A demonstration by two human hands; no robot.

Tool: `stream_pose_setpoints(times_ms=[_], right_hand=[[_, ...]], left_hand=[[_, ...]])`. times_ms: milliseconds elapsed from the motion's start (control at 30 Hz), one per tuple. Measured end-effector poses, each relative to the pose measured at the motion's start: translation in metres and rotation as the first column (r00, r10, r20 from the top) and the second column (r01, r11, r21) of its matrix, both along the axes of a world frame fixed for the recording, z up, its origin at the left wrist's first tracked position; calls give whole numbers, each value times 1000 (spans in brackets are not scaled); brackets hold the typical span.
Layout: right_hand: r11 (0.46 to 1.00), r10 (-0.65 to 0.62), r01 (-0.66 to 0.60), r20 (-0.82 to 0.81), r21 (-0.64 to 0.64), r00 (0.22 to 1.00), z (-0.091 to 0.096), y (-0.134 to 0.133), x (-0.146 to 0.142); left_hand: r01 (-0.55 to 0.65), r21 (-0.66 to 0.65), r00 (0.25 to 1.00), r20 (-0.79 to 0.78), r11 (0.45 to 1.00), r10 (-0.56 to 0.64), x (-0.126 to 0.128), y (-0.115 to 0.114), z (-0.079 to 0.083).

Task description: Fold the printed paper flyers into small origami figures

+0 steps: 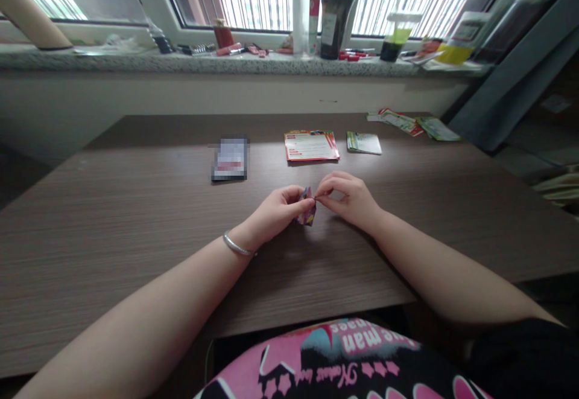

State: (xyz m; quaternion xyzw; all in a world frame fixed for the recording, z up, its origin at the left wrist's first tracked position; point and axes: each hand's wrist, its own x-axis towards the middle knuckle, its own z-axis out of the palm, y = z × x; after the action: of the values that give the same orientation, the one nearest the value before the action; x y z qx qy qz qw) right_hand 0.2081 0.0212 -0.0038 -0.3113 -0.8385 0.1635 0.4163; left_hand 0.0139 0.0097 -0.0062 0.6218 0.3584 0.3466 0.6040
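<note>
My left hand (279,210), with a silver bangle at its wrist, grips a small, folded piece of colourful printed paper (307,213) between thumb and fingers, just above the table. Thumb and forefinger of my right hand (348,198) are pinched together at the paper's upper right edge. Too little shows there to tell how much of the paper lies between those fingertips. Beyond my hands lie a stack of red-bordered printed cards (311,146) and a smaller stack of green-and-white cards (364,143).
A phone-like device with a blurred screen (230,159) lies left on the brown table (136,218). Green and red packets (400,122) lie at the far right. Bottles, a dark lidded cup (335,22) and small clutter line the stone windowsill (190,64).
</note>
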Motion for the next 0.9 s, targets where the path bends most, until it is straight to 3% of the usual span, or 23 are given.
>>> stream_pose_setpoints(times_ms=[600, 900], right_hand=[[989, 61, -77, -128, -129, 990, -6, 2, -1], [997, -25, 20, -60, -80, 998, -2, -1, -2]], left_hand=[[-77, 93, 996, -28, 993, 80, -1, -1, 1], [-115, 128, 988, -87, 985, 127, 1, -3, 5]])
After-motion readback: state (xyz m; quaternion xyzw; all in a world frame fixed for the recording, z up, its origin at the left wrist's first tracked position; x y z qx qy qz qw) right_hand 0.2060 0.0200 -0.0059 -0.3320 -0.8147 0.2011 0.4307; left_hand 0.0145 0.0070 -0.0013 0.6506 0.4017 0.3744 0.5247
